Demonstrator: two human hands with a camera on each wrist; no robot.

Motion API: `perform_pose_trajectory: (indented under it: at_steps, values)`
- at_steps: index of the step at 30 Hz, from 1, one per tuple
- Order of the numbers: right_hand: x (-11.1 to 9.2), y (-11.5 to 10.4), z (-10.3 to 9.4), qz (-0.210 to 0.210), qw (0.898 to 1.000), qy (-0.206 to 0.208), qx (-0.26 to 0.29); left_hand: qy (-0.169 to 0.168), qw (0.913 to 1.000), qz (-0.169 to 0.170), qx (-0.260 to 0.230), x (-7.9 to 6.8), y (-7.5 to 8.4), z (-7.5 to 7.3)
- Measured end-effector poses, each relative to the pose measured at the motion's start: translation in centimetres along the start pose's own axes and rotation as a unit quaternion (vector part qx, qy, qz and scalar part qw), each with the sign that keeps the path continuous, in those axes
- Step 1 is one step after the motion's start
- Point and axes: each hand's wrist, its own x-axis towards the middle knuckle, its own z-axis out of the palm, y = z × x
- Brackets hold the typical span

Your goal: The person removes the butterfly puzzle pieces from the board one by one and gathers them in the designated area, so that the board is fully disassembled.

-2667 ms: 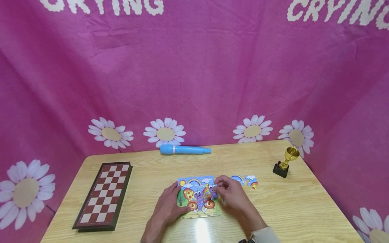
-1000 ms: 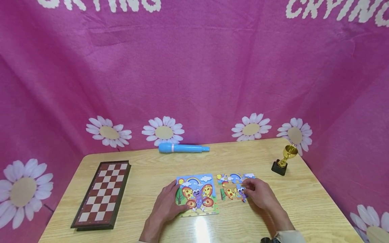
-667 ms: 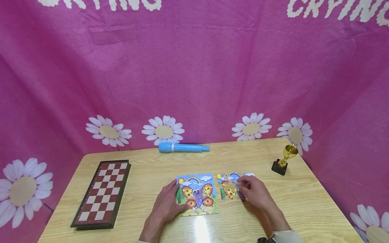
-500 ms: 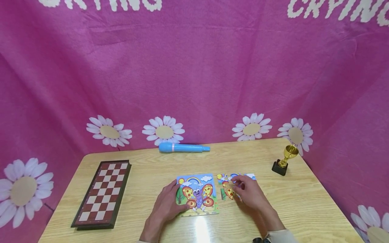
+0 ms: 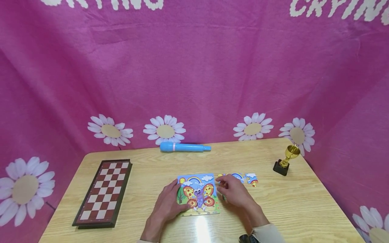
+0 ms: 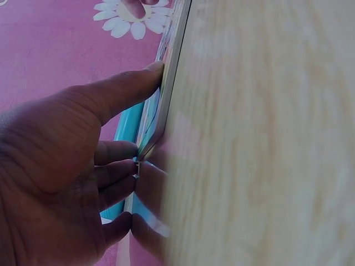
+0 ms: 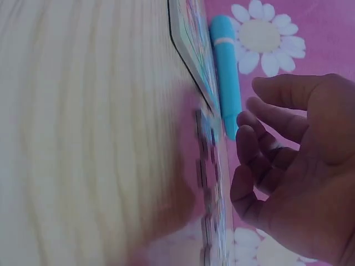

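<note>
A butterfly picture puzzle [image 5: 199, 192] lies flat on the table. My left hand [image 5: 168, 202] rests at its left side; in the left wrist view the thumb [image 6: 138, 80] presses on its face while the other fingertips reach the corner and the tabletop. Just right of the puzzle, my right hand [image 5: 235, 192] is over loose jigsaw pieces [image 5: 251, 179] and hides several of them. In the right wrist view its fingers are spread and loosely bent, with nothing between them, beside the row of pieces [image 7: 205, 172].
A folded checkered game board [image 5: 103, 192] lies on the left of the wooden table [image 5: 146, 168]. At the back is a blue microphone-shaped stick [image 5: 185, 147]. A small gold trophy cup [image 5: 287, 160] stands at the right. A pink flowered cloth [image 5: 194, 74] hangs behind.
My right hand has gone from the puzzle's right edge, where it held a butterfly-face piece, out to the loose pieces, leaving that piece there, then back left over them. My left hand stays put.
</note>
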Motion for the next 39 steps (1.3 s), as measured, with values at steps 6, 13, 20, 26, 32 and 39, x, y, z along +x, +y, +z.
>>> perform_pose_trajectory:
  at_steps: [6, 13, 20, 26, 32, 39]
  values:
    - [0.0, -0.8, 1.0, -0.042, 0.998, -0.035, -0.043, -0.004, 1.0000, -0.004, -0.003, -0.1, 0.1, -0.1]
    - [-0.3, -1.4, 1.6, -0.067, 0.992, -0.047, -0.100, -0.004, 1.0000, -0.002, -0.002, -0.1, 0.1, -0.1]
    - [-0.4, -1.6, 2.1, -0.042, 0.990, -0.049, -0.127, -0.002, 1.0000, -0.003, 0.004, 0.1, 0.1, 0.0]
    - [-0.3, -1.8, 2.1, -0.039, 0.988, -0.039, -0.146, -0.007, 0.9999, -0.009, 0.005, 0.0, 0.0, 0.2]
    - [0.0, -2.1, 1.9, -0.026, 0.986, -0.057, -0.153, -0.003, 1.0000, -0.003, 0.006, -0.2, 0.1, 0.2]
    - [0.4, -2.1, 1.9, -0.022, 0.986, -0.066, -0.154, -0.004, 1.0000, 0.001, -0.001, -0.2, 0.1, 0.0]
